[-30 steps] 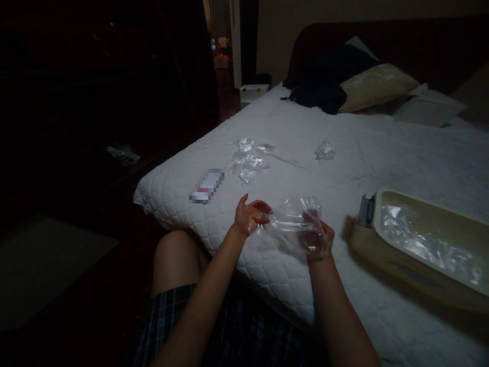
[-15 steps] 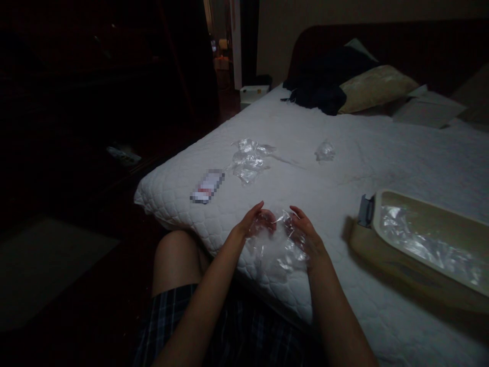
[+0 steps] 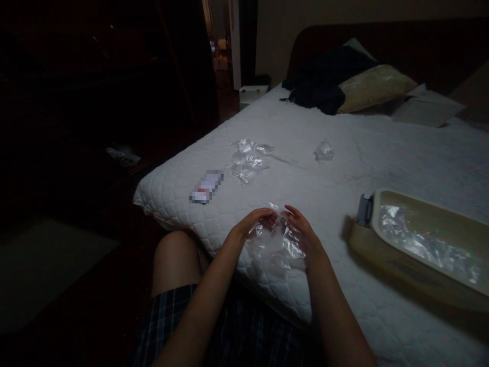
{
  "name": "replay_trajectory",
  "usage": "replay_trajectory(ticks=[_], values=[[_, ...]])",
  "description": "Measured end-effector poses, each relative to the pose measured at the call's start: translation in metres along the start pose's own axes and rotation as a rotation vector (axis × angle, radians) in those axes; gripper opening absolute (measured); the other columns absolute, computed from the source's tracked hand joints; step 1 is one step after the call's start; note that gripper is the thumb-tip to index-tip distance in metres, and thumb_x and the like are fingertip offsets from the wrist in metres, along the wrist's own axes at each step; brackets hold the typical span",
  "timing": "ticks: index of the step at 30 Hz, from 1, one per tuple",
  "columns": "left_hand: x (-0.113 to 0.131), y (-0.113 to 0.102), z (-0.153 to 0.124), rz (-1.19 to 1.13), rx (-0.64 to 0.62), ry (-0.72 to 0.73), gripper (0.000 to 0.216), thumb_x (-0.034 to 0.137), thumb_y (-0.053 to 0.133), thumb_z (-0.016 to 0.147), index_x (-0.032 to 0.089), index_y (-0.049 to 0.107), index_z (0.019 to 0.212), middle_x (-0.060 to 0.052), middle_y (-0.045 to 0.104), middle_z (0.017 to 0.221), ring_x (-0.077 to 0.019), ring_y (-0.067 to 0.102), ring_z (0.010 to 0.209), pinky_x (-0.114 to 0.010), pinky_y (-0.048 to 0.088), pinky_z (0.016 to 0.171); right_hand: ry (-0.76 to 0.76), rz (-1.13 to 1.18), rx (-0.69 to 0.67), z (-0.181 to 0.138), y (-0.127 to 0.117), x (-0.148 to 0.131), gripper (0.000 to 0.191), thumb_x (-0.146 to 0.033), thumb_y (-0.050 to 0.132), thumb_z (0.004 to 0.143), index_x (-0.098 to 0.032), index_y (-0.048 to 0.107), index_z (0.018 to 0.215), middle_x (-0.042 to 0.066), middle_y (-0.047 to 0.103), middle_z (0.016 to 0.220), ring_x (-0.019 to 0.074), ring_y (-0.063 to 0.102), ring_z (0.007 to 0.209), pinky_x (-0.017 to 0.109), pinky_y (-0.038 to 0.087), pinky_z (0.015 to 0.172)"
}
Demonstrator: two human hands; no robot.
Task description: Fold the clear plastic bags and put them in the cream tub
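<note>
A crumpled clear plastic bag [image 3: 273,252] hangs between my two hands over the near edge of the bed. My left hand [image 3: 256,220] is closed on its upper left part, thumb along the top. My right hand [image 3: 300,225] grips the upper right part, with one finger standing out from the plastic. The hands are close together, and the film partly covers the fingers. Beyond them lie another spread-out clear plastic bag [image 3: 250,160] and a small crumpled piece of clear plastic [image 3: 324,151].
A beige plastic bin [image 3: 401,265] holding clear plastic bags [image 3: 424,242] stands at the right. A phone with a blurred screen [image 3: 206,187] lies left on the quilted white mattress [image 3: 305,183]. Dark cloth [image 3: 332,76] and a yellowish pillow [image 3: 378,87] are near the headboard.
My hands have come closer together at the top of the plastic bag. My left fingers have bent inward over its upper edge; things on the bed have not moved.
</note>
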State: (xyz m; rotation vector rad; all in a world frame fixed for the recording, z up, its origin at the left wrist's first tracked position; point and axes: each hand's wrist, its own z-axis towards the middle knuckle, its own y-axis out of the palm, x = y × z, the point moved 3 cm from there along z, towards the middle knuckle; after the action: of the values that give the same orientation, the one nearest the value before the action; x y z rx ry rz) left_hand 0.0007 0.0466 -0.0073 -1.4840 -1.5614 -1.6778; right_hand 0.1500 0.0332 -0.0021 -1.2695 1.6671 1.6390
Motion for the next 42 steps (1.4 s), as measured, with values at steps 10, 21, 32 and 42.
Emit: replay_trajectory(ticks=[10, 21, 32, 42], values=[[0.0, 0.001, 0.0, -0.315, -0.031, -0.008, 0.024, 0.026, 0.054, 0.073, 0.013, 0.062, 0.092, -0.009, 0.067, 0.085, -0.0187, 0.063, 0.067, -0.031, 0.047, 0.066, -0.041, 0.34, 0.091, 0.001, -0.015, -0.009, 0.029, -0.039, 0.049, 0.076, -0.027, 0.06, 0.1, 0.001, 0.062, 0.107, 0.0153, 0.06, 0.087, 0.031, 0.05, 0.072], [0.007, -0.004, 0.0, -0.646, 0.027, 0.07, 0.027, 0.024, 0.046, 0.076, 0.015, 0.059, 0.098, -0.01, 0.063, 0.1, -0.0242, 0.06, 0.092, -0.038, 0.045, 0.08, -0.054, 0.511, 0.071, 0.001, -0.008, -0.009, 0.021, -0.027, 0.055, 0.073, -0.022, 0.061, 0.093, 0.002, 0.066, 0.088, 0.0146, 0.06, 0.082, 0.03, 0.051, 0.073], [0.009, -0.005, -0.002, -0.697, -0.029, 0.09, 0.036, 0.033, 0.043, 0.076, 0.012, 0.058, 0.102, -0.011, 0.063, 0.099, -0.0239, 0.059, 0.092, -0.039, 0.04, 0.088, -0.045, 0.44, 0.056, 0.002, -0.008, -0.008, 0.027, -0.025, 0.056, 0.07, -0.021, 0.062, 0.096, 0.005, 0.065, 0.098, 0.0157, 0.061, 0.08, 0.028, 0.052, 0.063], [0.013, -0.003, -0.005, -0.696, -0.045, 0.064, 0.04, 0.034, 0.043, 0.075, 0.012, 0.057, 0.105, -0.012, 0.06, 0.106, -0.0258, 0.057, 0.097, -0.04, 0.041, 0.085, 0.03, 0.449, 0.039, 0.003, -0.007, -0.005, 0.025, -0.028, 0.056, 0.073, -0.018, 0.063, 0.095, 0.004, 0.066, 0.086, 0.0134, 0.061, 0.076, 0.021, 0.051, 0.056]])
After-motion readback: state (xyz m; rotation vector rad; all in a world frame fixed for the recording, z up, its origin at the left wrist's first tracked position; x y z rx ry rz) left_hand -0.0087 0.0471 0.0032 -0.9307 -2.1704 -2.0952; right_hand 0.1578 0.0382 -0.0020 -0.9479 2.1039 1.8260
